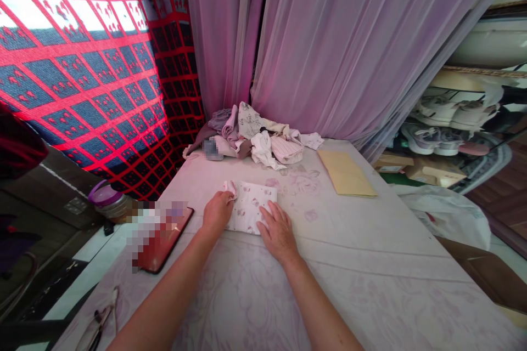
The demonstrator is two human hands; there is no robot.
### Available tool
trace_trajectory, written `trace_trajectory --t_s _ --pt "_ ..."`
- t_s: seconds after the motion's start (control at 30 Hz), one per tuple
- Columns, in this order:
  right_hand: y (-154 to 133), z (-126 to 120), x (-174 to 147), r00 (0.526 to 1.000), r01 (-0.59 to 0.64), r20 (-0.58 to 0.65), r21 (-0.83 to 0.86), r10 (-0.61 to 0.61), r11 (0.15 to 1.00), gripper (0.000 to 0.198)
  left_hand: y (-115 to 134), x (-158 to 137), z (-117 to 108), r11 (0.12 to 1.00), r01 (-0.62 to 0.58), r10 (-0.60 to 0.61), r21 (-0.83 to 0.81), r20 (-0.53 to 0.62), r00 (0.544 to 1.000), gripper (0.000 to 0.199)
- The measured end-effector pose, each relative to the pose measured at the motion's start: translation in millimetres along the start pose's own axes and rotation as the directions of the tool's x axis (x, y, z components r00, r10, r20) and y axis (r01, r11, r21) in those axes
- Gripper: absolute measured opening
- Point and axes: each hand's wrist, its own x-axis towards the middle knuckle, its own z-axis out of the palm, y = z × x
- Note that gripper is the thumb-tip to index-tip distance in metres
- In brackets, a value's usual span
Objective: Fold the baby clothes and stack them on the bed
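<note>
A white cloth garment (252, 205) with small printed figures lies folded into a rough rectangle on the table. At its left edge, my left hand (218, 211) pinches a turned-over fold with a pinkish trim. My right hand (279, 230) rests flat across the lower right corner, fingers spread and touching the cloth. Parts of the garment under both hands are hidden. Farther back sits a heap of crumpled clothes (267, 148) in white, pink and mauve.
The table (362, 263) has a pale floral cover. A yellow folded sheet (346, 173) lies at right. A red phone-like object (164, 249), partly pixelated, and eyeglasses (96, 326) lie at left. Purple curtains (321, 38) hang behind. Shelves with shoes (436, 140) stand right.
</note>
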Motion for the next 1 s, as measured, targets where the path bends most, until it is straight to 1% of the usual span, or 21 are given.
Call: trace_trajectory --t_s 0.07,0.17,0.23,0.33,0.5,0.67,0.8,0.87,1.0 --pt "-1 -1 0 1.0 -0.007 0.003 0.004 0.007 1.0 0.043 -6 8 -2 0.997 0.071 -0.071 -0.036 0.001 0.997 0.029" --pt "-1 -1 0 1.0 -0.009 -0.002 0.009 0.009 1.0 0.043 -11 20 -6 0.989 0.138 -0.137 -0.046 0.027 0.99 0.035" --pt "-1 -1 0 1.0 -0.009 -0.006 0.007 0.009 1.0 0.043 -11 27 -9 0.983 0.17 -0.167 -0.061 0.055 0.984 0.037" --pt "0 0 0 1.0 -0.002 -0.001 0.0 0.002 1.0 0.043 -8 32 -11 0.979 0.186 -0.179 -0.077 0.09 0.98 0.035" --pt "0 1 0 1.0 0.0 -0.014 0.0 0.0 1.0 0.043 -4 32 -10 0.98 0.186 -0.179 -0.078 0.082 0.98 0.03" --pt "-1 0 0 1.0 -0.001 -0.013 0.001 0.001 1.0 0.043 -1 24 -5 0.987 0.147 -0.146 -0.064 0.017 0.989 0.032" --pt "-1 -2 0 1.0 -0.004 0.001 -0.001 0.004 1.0 0.042 1 14 -1 0.996 0.088 -0.089 -0.026 -0.032 0.995 0.039" --pt "-1 -2 0 1.0 -0.003 0.006 -0.003 0.003 1.0 0.042 2 10 -1 0.998 0.059 -0.059 0.007 -0.033 0.998 0.041" --pt "-1 -2 0 1.0 -0.007 0.001 -0.006 0.007 1.0 0.042 4 5 -1 0.999 0.009 -0.009 0.045 -0.006 1.0 0.037"
